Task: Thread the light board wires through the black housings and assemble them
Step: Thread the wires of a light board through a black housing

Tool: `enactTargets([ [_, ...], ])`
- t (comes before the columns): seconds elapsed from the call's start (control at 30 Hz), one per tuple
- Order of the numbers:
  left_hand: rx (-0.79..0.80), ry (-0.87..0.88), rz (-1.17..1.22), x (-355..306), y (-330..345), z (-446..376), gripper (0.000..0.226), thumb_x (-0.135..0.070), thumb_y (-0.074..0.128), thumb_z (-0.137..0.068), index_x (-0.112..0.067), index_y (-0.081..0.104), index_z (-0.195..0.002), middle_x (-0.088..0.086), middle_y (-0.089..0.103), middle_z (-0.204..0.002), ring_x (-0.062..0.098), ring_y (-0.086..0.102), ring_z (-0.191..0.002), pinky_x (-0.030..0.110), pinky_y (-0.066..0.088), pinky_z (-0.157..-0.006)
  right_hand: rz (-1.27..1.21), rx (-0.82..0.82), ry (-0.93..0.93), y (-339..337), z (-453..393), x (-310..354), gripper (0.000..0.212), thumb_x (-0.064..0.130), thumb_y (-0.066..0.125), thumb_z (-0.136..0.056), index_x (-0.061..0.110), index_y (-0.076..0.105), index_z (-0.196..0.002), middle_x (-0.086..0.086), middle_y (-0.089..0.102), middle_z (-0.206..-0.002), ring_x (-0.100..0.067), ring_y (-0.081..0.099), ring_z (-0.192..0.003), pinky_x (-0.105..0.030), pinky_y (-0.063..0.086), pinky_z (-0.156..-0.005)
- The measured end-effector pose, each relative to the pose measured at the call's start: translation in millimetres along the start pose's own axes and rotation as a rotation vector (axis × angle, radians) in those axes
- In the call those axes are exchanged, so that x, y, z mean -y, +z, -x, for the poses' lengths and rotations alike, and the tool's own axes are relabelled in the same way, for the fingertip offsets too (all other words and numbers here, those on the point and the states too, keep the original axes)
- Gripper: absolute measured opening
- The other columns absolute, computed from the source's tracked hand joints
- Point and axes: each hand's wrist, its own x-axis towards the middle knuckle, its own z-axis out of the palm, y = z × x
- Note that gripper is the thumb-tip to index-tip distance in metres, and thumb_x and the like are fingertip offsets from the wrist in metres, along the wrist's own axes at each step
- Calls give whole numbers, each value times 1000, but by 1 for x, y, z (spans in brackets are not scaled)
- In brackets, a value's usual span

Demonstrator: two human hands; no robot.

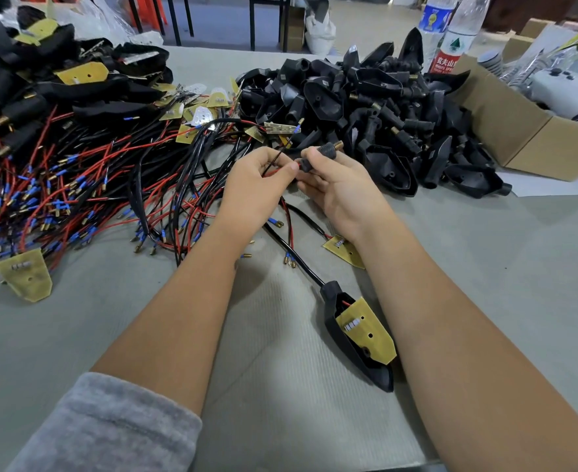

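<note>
Left hand point(260, 178) pinches red and black wires point(275, 161); right hand point(331, 178) grips black housing point(318, 158), its opening just beside the wire ends

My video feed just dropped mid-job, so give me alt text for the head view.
The left hand pinches red and black wires while the right hand holds a black housing by its brass-tipped stem, over a grey table. A finished housing with its yellow board lies between the forearms; loose wired boards are heaped left, empty housings right.
</note>
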Motion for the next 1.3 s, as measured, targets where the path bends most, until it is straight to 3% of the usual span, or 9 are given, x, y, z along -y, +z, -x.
enactTargets([
  [0.13, -27, -130, 102, 2, -3, -7, 24, -4, 45, -90, -22, 61, -88, -12, 49, -54, 2, 37, -43, 15, 31, -42, -5, -2, -22, 1, 1, 1, 4, 12, 59, -96, 13, 62, -98, 7, 67, -69, -9, 60, -65, -24, 52, -73],
  [0.37, 13, -85, 166, -2, 4, -1, 28, 4, 40, -89, -19, 54, -97, -1, 50, -59, 1, 38, -41, 13, 30, -41, 112, 94, -60, 1, 1, -2, 10, 6, 57, -95, 8, 64, -101, -3, 66, -76, -11, 61, -68, -22, 52, -68],
  [0.57, 8, -167, 162, 1, 6, -3, 31, -1, 37, -90, -23, 57, -98, -7, 53, -56, 0, 39, -39, 16, 30, -39, 156, 99, -98, 0, 2, -3, 14, 2, 59, -92, 7, 66, -103, -4, 68, -74, -10, 63, -65, -19, 50, -61],
  [0.67, -7, -150, 110, 1, 8, -3, 32, 0, 36, -90, -21, 57, -100, -5, 53, -68, -4, 43, -42, 11, 32, -41, 117, 70, -83, 2, 2, -1, 11, 10, 57, -96, 10, 66, -102, 0, 68, -74, -11, 60, -64, -23, 49, -65],
  [0.77, -39, -148, 82, 1, 9, -4, 28, -2, 38, -93, -20, 57, -101, -7, 50, -69, -2, 39, -42, 16, 33, -44, 50, 30, -63, 2, 2, 2, 18, 18, 50, -101, 8, 64, -106, 4, 68, -68, -11, 57, -63, -24, 50, -66],
  [0.9, -42, -167, 105, -1, 7, -3, 31, 0, 37, -93, -20, 58, -102, -4, 54, -74, 2, 45, -48, 22, 41, -48, 45, -12, -60, 3, 2, 1, 19, 13, 49, -101, 5, 64, -109, -2, 67, -76, -13, 58, -68, -25, 51, -71],
  [1.1, -12, -168, 160, -4, 6, 0, 22, 5, 48, -94, -11, 60, -105, 1, 62, -82, 6, 60, -62, 20, 56, -60, -134, -105, -73, 1, -1, 3, 20, 11, 45, -101, 15, 65, -101, -1, 63, -71, -13, 57, -64, -24, 50, -67],
  [1.3, -69, -120, 225, -3, 2, 1, 20, 9, 58, -91, -9, 59, -101, 8, 65, -80, 8, 68, -64, 19, 55, -62, -136, -106, -34, 0, -2, 2, 20, 14, 47, -100, 10, 67, -97, -4, 63, -73, -14, 59, -62, -27, 52, -69],
])
